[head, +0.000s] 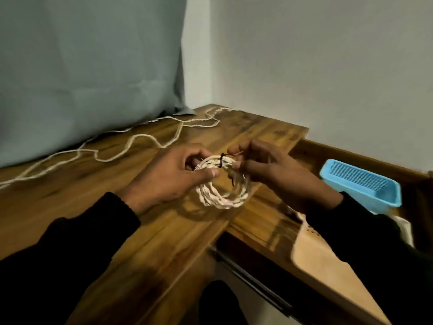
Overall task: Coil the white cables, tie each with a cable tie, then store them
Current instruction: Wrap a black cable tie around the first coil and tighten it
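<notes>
A coiled white cable [222, 198] hangs just above the right edge of the wooden table [117, 207], held between both hands. My left hand [173, 177] grips the coil's upper left part. My right hand [269, 170] pinches the coil's upper right part and the end of a thin black cable tie [221, 159] that wraps the top of the coil. A second white cable [131, 141] lies loose and uncoiled across the back of the table, running from the left edge to the far corner.
A light blue plastic basket [365, 184] sits in an open wooden drawer [304, 146] to the right of the table. A pale flat item [328, 266] lies in the drawer under my right forearm. A grey-blue cloth [93, 66] hangs behind the table.
</notes>
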